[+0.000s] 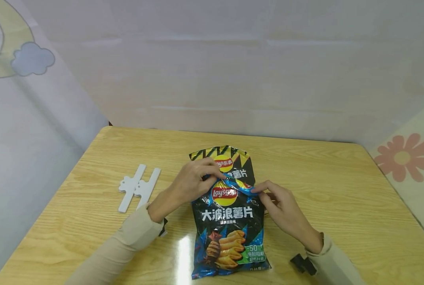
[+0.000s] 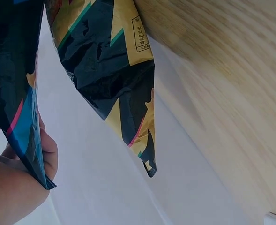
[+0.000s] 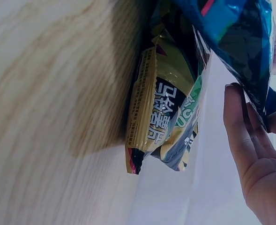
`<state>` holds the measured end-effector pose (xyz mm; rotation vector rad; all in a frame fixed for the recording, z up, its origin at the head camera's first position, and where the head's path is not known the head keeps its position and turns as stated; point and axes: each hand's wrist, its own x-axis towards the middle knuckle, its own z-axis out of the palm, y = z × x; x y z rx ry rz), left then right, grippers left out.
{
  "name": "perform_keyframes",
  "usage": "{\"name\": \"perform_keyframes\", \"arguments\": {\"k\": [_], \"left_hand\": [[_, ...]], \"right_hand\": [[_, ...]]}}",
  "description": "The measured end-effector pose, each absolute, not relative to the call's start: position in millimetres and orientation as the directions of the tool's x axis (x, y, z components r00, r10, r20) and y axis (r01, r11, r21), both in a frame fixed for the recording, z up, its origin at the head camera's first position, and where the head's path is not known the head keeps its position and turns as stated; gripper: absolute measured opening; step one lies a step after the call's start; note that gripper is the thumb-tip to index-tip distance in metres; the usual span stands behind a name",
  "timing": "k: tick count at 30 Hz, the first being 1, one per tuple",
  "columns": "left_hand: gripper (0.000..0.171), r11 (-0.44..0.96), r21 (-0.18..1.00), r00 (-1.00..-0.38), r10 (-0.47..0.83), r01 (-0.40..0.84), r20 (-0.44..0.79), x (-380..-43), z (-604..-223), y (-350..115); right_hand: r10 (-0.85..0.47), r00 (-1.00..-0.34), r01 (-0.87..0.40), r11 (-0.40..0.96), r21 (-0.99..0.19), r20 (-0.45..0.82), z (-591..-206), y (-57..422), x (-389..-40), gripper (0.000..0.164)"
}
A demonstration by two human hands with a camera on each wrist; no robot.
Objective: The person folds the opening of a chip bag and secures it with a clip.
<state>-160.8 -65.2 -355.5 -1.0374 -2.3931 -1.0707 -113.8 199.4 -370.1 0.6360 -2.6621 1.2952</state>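
Observation:
A black and blue bag of potato chips (image 1: pixel 229 229) is in front of me, its top edge turned over toward me. My left hand (image 1: pixel 194 178) pinches the left part of that top edge between thumb and fingers. At the right end of the fold, my right hand (image 1: pixel 279 204) pinches the edge, with the thumb in front and fingers behind in the right wrist view. Behind it is a black and yellow bag of potato chips (image 1: pixel 245 164), partly hidden by the front bag; its side shows in the right wrist view (image 3: pixel 166 108).
On the table (image 1: pixel 322 182), left of the bags, two flat white strips (image 1: pixel 132 188) with scalloped knobs lie side by side. A pale cloth backdrop (image 1: pixel 212 79) hangs behind the table's far edge.

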Motion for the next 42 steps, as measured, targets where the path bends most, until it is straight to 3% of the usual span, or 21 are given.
{"name": "perform_keyframes", "arguments": {"k": [11, 18, 28, 42], "left_hand": [[0.02, 0.462, 0.529, -0.702, 0.492, 0.712, 0.515, -160.4, -356.0, -64.3], [0.024, 0.504, 0.503, -0.712, 0.496, 0.703, 0.498, -161.0, -354.3, -63.4], [0.025, 0.652, 0.483, -0.811, 0.479, 0.584, 0.334, -161.8, -352.4, -61.2], [0.017, 0.617, 0.502, -0.795, 0.5, 0.606, 0.344, -160.9, -352.0, -62.6]], "right_hand": [[-0.316, -0.918, -0.382, 0.539, -0.751, 0.24, -369.9, 201.0, -114.3, 0.011], [-0.317, -0.917, -0.385, 0.535, -0.752, 0.244, -371.0, 200.7, -114.7, 0.013], [-0.32, -0.911, -0.401, 0.532, -0.746, 0.262, -372.1, 199.7, -115.1, 0.016], [-0.311, -0.924, -0.359, 0.512, -0.781, 0.221, -372.0, 197.6, -116.2, 0.026]]}}
